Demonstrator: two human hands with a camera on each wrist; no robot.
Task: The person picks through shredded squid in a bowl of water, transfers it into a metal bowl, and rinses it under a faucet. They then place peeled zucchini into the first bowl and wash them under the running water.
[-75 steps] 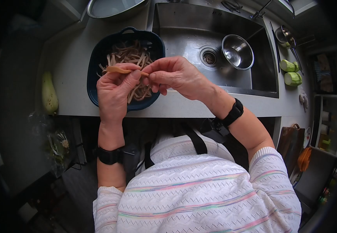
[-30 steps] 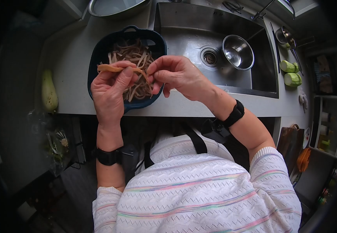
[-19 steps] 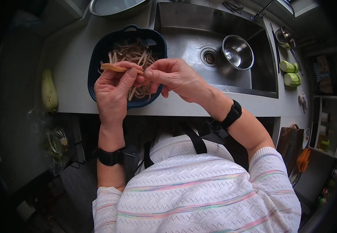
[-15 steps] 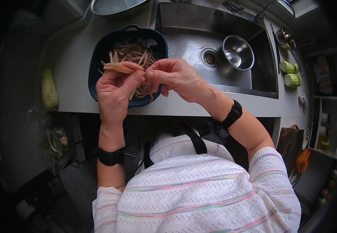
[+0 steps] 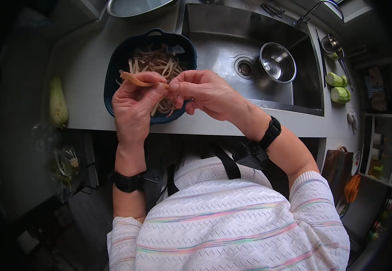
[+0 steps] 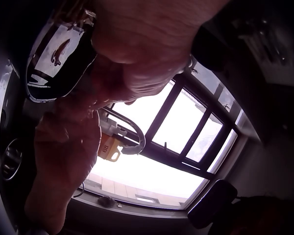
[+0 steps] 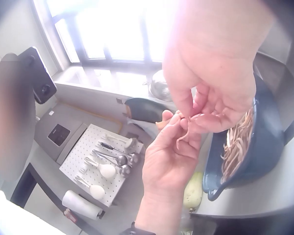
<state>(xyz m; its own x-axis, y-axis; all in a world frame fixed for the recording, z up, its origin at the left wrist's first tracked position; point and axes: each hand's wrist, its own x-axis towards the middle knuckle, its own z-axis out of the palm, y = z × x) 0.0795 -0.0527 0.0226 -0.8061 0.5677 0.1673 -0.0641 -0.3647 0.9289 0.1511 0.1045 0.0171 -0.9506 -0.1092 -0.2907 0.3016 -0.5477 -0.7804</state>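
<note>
Over the near part of a dark blue basin [image 5: 110,86], the left hand [image 5: 135,106] pinches a tan-orange strip [image 5: 135,80] between thumb and fingers. Its thicker end sticks out to the left. The right hand [image 5: 207,92] meets the left fingertips and pinches the strip's other end. In the right wrist view, a thin reddish piece [image 7: 183,141] hangs down between the two hands. Many pale brown strips [image 5: 157,61] lie in the basin under the hands. The left wrist view is dark, and the strip cannot be made out there.
Right of the basin is a steel sink [image 5: 218,45] with a metal bowl [image 5: 277,63] in it. A pale green gourd [image 5: 58,103] lies at the counter's left, and peeled green pieces [image 5: 340,95] sit right of the sink. Behind the basin stands a large metal basin [image 5: 142,10].
The hands parted slightly with the strip bent between them, then came back together at the fingertips. The strip's free end now tilts up more to the left.
</note>
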